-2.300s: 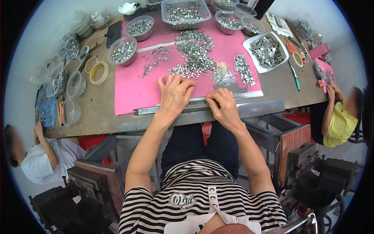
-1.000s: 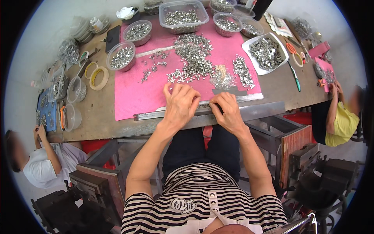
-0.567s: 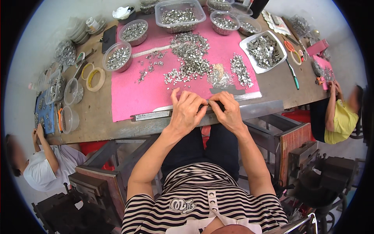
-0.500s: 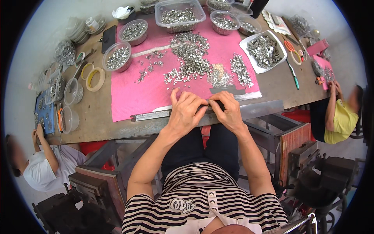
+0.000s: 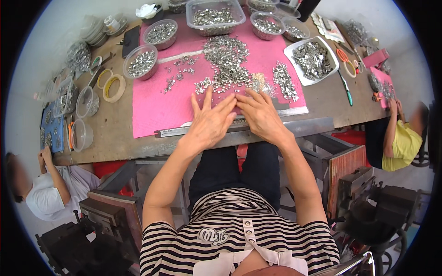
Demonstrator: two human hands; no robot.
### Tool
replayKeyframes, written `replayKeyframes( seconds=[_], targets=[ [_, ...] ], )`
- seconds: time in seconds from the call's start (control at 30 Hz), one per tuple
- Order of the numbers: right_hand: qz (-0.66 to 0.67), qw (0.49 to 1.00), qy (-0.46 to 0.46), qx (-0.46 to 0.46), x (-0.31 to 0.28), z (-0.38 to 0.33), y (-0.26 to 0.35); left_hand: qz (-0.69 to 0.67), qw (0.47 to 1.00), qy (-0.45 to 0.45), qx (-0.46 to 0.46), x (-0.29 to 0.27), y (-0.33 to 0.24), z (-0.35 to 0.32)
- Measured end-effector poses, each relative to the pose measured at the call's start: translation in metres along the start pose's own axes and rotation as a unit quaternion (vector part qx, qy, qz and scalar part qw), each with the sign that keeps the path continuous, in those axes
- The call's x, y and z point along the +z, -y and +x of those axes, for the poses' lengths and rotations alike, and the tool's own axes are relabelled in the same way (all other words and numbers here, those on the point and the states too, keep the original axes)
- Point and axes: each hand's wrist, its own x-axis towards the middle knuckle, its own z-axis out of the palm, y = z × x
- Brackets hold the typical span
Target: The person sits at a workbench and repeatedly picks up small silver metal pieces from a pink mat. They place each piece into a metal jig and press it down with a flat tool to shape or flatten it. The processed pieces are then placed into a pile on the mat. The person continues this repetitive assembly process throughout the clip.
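The left hand (image 5: pixel 211 120) lies flat, palm down, fingers spread, on the near part of the pink mat (image 5: pixel 159 103). The right hand (image 5: pixel 260 115) lies just beside it at 3 o'clock, also flat with fingers stretched out; the fingertips of the two hands meet or nearly meet. Whether either hand pins any piece beneath it I cannot tell, since the palms cover that spot.

Just past the fingertips, at 12 o'clock, sits the main heap of small metal parts (image 5: pixel 225 64), with a thinner scatter (image 5: pixel 177 78) at 11 o'clock and a smaller pile (image 5: pixel 284 83) at 1 o'clock. Under the wrists, a long metal ruler-like strip (image 5: pixel 172 132) runs along the near edge of the mat.

Farther out at 12 o'clock a clear rectangular tub (image 5: pixel 214 16) holds more parts. At 10 to 11 o'clock stand two round clear bowls (image 5: pixel 140 62) of parts, and beyond them, at 9 to 10 o'clock, a tape roll (image 5: pixel 113 88) lies on the wooden table (image 5: pixel 110 133). At 2 o'clock a white tray (image 5: pixel 312 54) holds parts, with orange-handled scissors (image 5: pixel 345 62) beside it.

Another person in a white top (image 5: pixel 43 195) sits at the far left, and one in a yellow top (image 5: pixel 405 145) at the far right.
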Motion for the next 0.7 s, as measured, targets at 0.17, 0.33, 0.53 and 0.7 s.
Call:
replayKeyframes(
  seconds=[0.17, 0.33, 0.53, 0.7],
  targets=[
    [0.068, 0.996, -0.056, -0.006, -0.01, -0.003, -0.004, -0.085, 0.992, -0.096, -0.016, -0.005, 0.001, -0.018],
    [0.082, 0.989, -0.104, 0.069, 0.004, 0.009, -0.015, -0.109, 0.978, -0.167, -0.054, -0.005, 0.011, -0.002],
    [0.022, 0.989, -0.126, 0.076, 0.02, 0.026, -0.013, -0.053, 0.978, -0.197, -0.041, 0.012, 0.006, 0.021],
    [0.019, 0.99, -0.126, 0.067, 0.021, 0.023, -0.015, -0.022, 0.977, -0.208, -0.033, 0.015, 0.008, 0.022]
  ],
)
